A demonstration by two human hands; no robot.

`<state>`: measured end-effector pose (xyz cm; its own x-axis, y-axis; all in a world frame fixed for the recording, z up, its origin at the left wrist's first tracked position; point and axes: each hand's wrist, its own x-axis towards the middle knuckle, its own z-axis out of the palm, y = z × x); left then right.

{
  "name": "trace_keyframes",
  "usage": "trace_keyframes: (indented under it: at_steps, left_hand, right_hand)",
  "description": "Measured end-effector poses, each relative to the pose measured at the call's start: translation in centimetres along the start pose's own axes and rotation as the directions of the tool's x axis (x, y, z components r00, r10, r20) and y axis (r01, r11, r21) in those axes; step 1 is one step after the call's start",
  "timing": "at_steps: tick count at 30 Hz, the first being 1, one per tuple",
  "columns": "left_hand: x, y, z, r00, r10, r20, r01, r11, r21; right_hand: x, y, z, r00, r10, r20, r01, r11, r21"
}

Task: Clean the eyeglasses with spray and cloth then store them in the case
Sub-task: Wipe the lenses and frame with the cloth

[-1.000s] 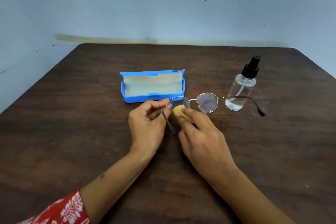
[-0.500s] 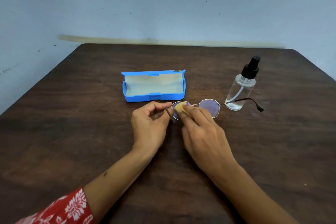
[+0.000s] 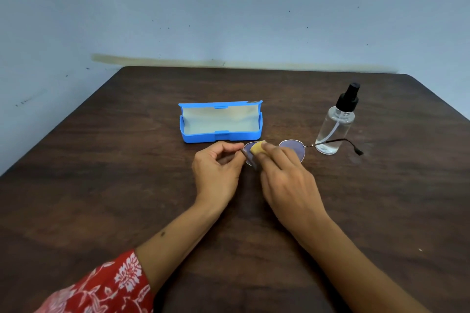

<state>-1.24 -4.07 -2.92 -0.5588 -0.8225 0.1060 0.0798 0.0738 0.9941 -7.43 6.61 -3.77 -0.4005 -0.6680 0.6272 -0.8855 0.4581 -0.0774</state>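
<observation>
While the left hand pinches the eyeglasses at the hinge end of the left-side lens, thumb and forefinger closed on the frame, the right hand presses a small yellow cloth against that same lens, its fingers closed over the cloth. Compared with a second ago, the glasses have turned: then the near temple hung down between the two hands and the frame stood more upright, whereas now that temple shows only as a short dark stub at the left fingertips and the lenses lie flatter, nearer the desk. The cloth sits higher on the lens than before, at its upper rim, and the right fingers now cover part of the other lens, which was fully clear earlier. The far temple reaches out to the right, crossing in front of the base of the spray bottle; its tip ends just past the bottle, a little flatter than a second ago. The bottle stands upright with its black pump on top, in the same spot as before. The blue case lies open just beyond the hands, pale lining showing, unmoved. A red flower-patterned sleeve covers the left forearm at the lower edge of the view.
</observation>
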Motion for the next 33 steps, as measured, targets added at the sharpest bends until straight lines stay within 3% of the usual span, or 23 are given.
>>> trace_keyframes:
  at_steps: [2, 8, 12, 17, 22, 28, 33]
  left_hand:
    - [-0.09, 0.13, 0.04, 1.000, 0.010, 0.003, -0.010, 1.000, 0.010]
    - [-0.12, 0.13, -0.06, 1.000, 0.015, 0.007, -0.016, 1.000, 0.020]
    - [-0.33, 0.35, -0.02, 0.999, 0.035, 0.014, -0.036, 0.998, 0.047]
    - [-0.09, 0.18, -0.05, 1.000, 0.004, -0.002, -0.004, 1.000, 0.023]
    - [-0.13, 0.26, 0.04, 0.999, 0.034, 0.009, -0.034, 0.998, 0.046]
    - [-0.04, -0.04, -0.04, 1.000, 0.025, 0.003, -0.025, 0.999, 0.030]
    - [-0.15, 0.16, -0.03, 0.998, 0.060, 0.015, -0.060, 0.997, 0.055]
  right_hand:
    - [0.33, 0.33, 0.11, 0.999, 0.038, 0.015, -0.038, 0.999, -0.033]
    - [-0.01, -0.24, -0.06, 0.998, -0.061, -0.021, 0.062, 0.997, 0.035]
    - [0.49, 0.26, 0.25, 0.999, 0.034, -0.001, -0.034, 0.999, -0.011]
    - [-0.01, -0.32, -0.28, 0.996, -0.082, -0.022, 0.083, 0.996, 0.046]
    - [0.46, 0.18, -0.07, 1.000, 0.024, 0.014, -0.023, 0.999, -0.044]
    - [-0.24, -0.34, -0.38, 0.996, -0.085, -0.028, 0.086, 0.996, 0.037]
    - [0.37, 0.26, -0.06, 1.000, 0.018, 0.020, -0.017, 0.998, -0.059]
